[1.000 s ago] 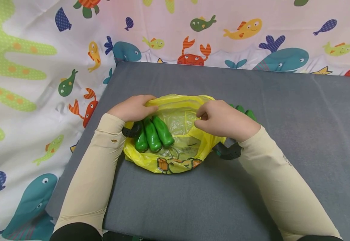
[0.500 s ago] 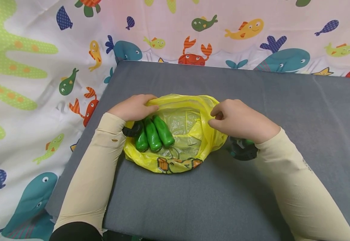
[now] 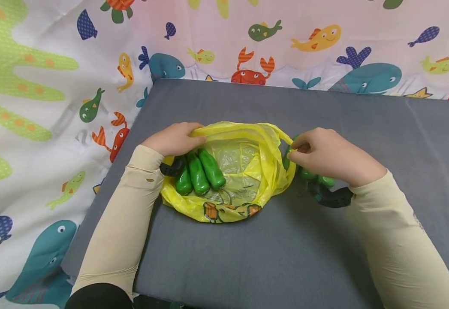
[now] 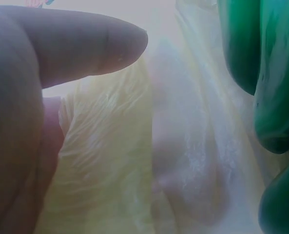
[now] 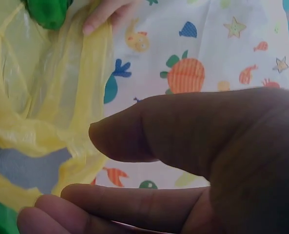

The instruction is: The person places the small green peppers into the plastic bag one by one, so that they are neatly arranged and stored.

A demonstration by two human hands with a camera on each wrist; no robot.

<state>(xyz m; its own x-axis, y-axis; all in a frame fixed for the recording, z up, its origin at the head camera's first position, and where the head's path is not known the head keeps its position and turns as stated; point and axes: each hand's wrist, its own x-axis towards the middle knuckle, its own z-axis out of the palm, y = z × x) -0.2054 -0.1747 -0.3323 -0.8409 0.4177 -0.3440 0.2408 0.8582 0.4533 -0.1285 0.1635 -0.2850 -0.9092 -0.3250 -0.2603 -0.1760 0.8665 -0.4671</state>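
A yellow plastic bag (image 3: 247,176) lies open on the grey padded table (image 3: 247,257). Three glossy green toy vegetables (image 3: 197,171) lie side by side in its left half. My left hand (image 3: 178,139) grips the bag's left rim just above them; in the left wrist view its thumb (image 4: 86,44) lies over the thin bag film (image 4: 134,146) beside the green vegetables (image 4: 271,73). My right hand (image 3: 299,150) pinches the bag's right rim and handle strip. More green vegetables (image 3: 313,175) lie outside the bag, under that hand. In the right wrist view the thumb (image 5: 173,126) hovers over the yellow bag (image 5: 47,97).
A white cloth printed with sea animals (image 3: 35,107) hangs behind and to the left of the table. The table's left edge (image 3: 104,184) runs close to my left forearm. Bare grey surface stretches to the right (image 3: 421,141) and in front of the bag.
My right hand has slid from over the bag's middle out to its right side, drawing the rim with it and widening the opening. The left hand has stayed on the left rim.
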